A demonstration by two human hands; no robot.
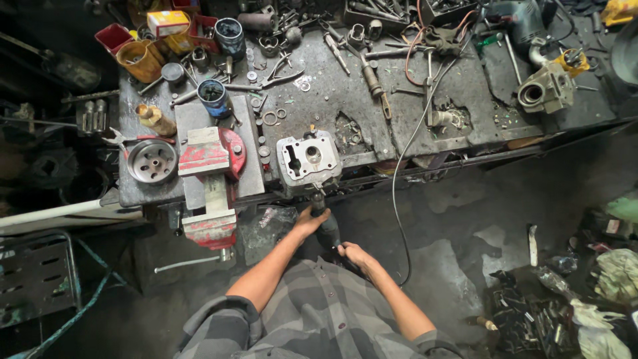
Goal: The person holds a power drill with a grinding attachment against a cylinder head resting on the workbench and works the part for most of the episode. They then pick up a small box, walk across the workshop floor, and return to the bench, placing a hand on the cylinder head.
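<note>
**Two hands on one tool, at the bench edge**

Grips a dark power tool (327, 231) with both hands, nose pointed up at the front side of a grey cylinder head (309, 158). Left hand (307, 221) closed around the front of the tool, just below the head. Right hand (353, 255) closed around the rear part, nearer to the body. Probably held this way for steadiness: front hand to guide the nose, rear hand to push and to carry the weight. Cannot tell whether the nose touches the head or only stands just beside it; too small to see.

Head lying flat on the bench (372, 113), at the very front edge, open side upward. Likely put there so that the tool reaches it from the standing side, without leaning over the clutter. Not clamped in anything, as far as visible; kept in place only by own weight.

Just left of the head, a red vise (211, 174). Further left, a round metal pulley (152, 161). To the right, a thin cable (397, 199), hanging from bench to floor and passing near the right hand; perhaps the tool's own, but the end hidden. Behind the head, loose rings, pliers and cans, well apart from both hands.
</note>
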